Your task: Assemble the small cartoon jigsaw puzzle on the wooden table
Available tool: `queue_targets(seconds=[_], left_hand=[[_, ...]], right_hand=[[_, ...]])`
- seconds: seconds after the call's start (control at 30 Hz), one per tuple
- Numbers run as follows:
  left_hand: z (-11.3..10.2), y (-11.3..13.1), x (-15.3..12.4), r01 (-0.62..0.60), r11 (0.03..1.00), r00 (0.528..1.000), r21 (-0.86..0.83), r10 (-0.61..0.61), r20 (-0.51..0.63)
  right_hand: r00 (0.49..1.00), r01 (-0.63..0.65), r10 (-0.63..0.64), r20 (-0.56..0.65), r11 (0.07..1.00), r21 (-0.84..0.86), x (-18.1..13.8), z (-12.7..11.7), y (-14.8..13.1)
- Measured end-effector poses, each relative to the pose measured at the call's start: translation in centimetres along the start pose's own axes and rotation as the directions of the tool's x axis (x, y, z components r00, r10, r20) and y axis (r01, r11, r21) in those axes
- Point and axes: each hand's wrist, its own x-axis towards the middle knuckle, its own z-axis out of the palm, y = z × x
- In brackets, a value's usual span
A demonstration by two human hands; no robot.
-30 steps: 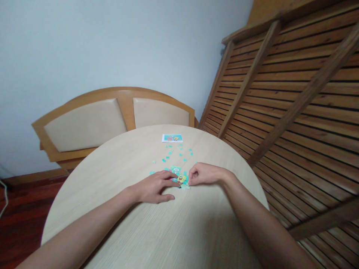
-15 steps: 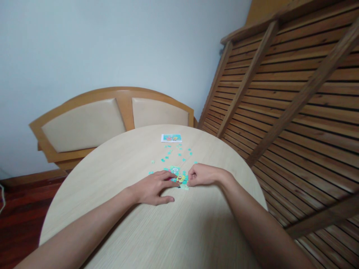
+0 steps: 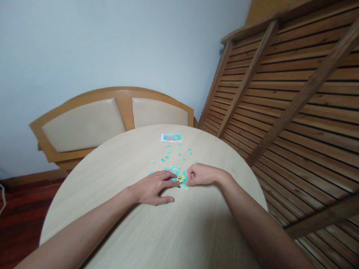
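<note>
A partly joined jigsaw puzzle [image 3: 181, 178] with a yellow cartoon figure lies flat between my hands. My left hand [image 3: 157, 186] rests on its left side, fingers spread and the fingertips over the pieces. At the right edge of the puzzle, my right hand [image 3: 200, 174] is closed, its fingers curled and the tips low against the edge. Whatever those fingertips hold, if anything, is too small to make out. Part of the puzzle's left side is hidden under my left fingers.
Several loose turquoise puzzle pieces [image 3: 180, 154] lie scattered beyond the puzzle on the round wooden table [image 3: 117, 224]. A picture card [image 3: 171, 138] sits near the far edge. Behind stands a padded headboard [image 3: 84, 125]; a slatted wooden panel [image 3: 280, 108] leans at the right.
My right hand has shifted very slightly left at the puzzle's right edge. My left hand stays where it was.
</note>
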Motion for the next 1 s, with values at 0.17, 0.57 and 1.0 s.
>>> queue_targets(seconds=[0.17, 0.57, 1.0], left_hand=[[0.1, 0.0, 0.0, 0.009, 1.0, 1.0, 0.009, -0.009, 0.013], [-0.1, 0.1, 0.1, -0.022, 1.0, 1.0, 0.018, 0.022, 0.019], [0.0, 0.5, 0.2, -0.033, 0.999, 0.999, 0.014, 0.033, -0.001]], right_hand=[[1.0, 0.006, -0.006, -0.009, 1.0, -0.006, 0.3, 0.3, 0.4], [0.875, -0.029, 0.043, -0.482, 0.999, 0.037, 0.1, -1.5, 5.8], [0.859, -0.109, 0.067, -0.507, 0.993, -0.053, 1.4, -0.9, 7.9]])
